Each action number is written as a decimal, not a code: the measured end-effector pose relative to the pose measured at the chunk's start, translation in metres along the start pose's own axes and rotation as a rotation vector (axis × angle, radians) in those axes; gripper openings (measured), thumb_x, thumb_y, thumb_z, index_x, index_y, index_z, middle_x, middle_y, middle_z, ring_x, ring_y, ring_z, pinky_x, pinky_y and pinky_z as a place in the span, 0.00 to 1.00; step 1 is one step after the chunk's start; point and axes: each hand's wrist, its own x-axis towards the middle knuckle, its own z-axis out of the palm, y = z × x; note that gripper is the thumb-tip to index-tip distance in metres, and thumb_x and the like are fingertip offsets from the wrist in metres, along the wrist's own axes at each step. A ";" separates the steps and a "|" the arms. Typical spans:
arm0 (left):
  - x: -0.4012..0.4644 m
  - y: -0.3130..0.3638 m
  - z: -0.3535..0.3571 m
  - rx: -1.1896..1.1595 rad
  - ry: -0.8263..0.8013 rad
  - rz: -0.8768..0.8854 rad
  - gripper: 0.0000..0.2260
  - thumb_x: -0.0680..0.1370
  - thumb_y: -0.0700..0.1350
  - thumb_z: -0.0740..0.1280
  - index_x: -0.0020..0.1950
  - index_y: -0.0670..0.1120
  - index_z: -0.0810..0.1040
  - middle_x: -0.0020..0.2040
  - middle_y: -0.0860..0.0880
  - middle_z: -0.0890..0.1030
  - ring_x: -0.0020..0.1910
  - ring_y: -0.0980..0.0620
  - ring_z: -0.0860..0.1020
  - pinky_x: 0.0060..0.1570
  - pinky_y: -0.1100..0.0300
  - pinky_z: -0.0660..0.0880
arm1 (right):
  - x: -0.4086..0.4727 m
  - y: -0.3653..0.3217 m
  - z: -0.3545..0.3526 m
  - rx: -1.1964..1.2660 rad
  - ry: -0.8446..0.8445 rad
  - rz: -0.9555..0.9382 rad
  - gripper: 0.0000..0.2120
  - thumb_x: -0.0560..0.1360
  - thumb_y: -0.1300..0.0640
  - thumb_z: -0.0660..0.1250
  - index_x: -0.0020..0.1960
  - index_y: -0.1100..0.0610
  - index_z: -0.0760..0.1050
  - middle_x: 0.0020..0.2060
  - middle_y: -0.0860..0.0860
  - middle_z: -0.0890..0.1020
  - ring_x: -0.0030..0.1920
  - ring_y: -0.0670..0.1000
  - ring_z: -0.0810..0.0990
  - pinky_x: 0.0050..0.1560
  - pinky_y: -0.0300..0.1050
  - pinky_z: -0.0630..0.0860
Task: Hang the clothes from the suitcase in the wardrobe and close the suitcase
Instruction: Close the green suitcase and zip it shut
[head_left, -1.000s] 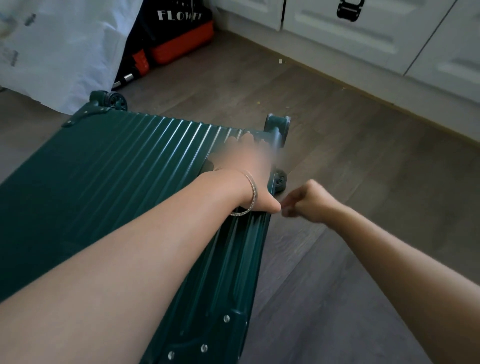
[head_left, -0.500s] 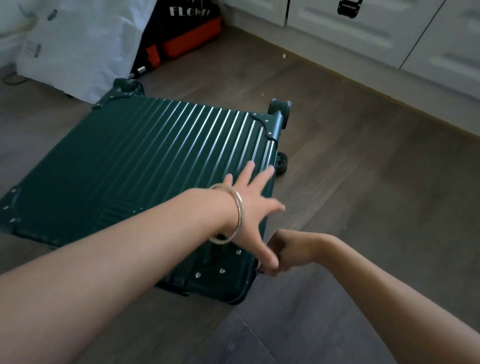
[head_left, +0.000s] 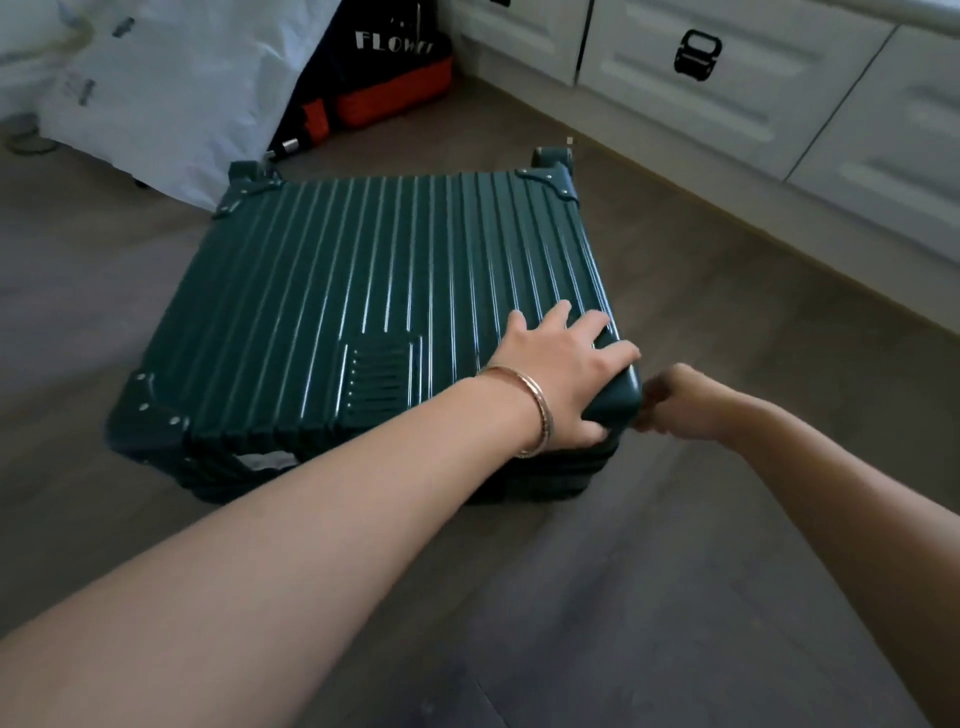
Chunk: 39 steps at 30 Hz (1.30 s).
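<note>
A dark green ribbed suitcase (head_left: 363, 291) lies flat on the wooden floor with its lid down. My left hand (head_left: 566, 374), a bangle on the wrist, presses on the near right corner, fingers spread over the lid and thumb wrapped down the front side. My right hand (head_left: 680, 400) is just right of that corner at seam height. Its fingers are pinched together against the side, as on a zipper pull, but the pull itself is hidden. No clothes are visible.
White drawer fronts (head_left: 727, 104) with a black handle (head_left: 697, 54) run along the back right. A white plastic bag (head_left: 171, 88) and a dark bag with orange trim (head_left: 389, 88) stand behind the suitcase. Bare floor lies to the right and in front.
My right hand has travelled along the suitcase's right side from near the wheels to the near corner. My left hand slid the same way along the lid, and my view has pulled back.
</note>
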 end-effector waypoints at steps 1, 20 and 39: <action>0.013 0.002 0.000 -0.002 0.029 -0.008 0.31 0.71 0.60 0.66 0.71 0.56 0.61 0.71 0.48 0.62 0.70 0.43 0.62 0.58 0.43 0.68 | 0.003 0.004 -0.005 -0.005 0.056 -0.001 0.16 0.71 0.64 0.70 0.27 0.52 0.72 0.22 0.45 0.74 0.28 0.45 0.69 0.26 0.35 0.67; 0.047 0.003 0.011 0.032 0.060 -0.030 0.29 0.71 0.62 0.64 0.70 0.56 0.62 0.69 0.49 0.66 0.66 0.44 0.67 0.50 0.47 0.71 | -0.012 0.031 0.044 0.221 0.174 0.158 0.07 0.70 0.61 0.71 0.35 0.55 0.76 0.31 0.52 0.78 0.30 0.48 0.76 0.33 0.39 0.74; -0.113 -0.155 0.008 -0.442 0.145 -1.153 0.39 0.68 0.63 0.68 0.73 0.48 0.58 0.75 0.42 0.57 0.73 0.39 0.58 0.68 0.39 0.63 | -0.042 -0.091 0.156 0.030 0.042 -0.163 0.12 0.76 0.57 0.64 0.54 0.64 0.78 0.50 0.59 0.82 0.55 0.59 0.79 0.54 0.46 0.76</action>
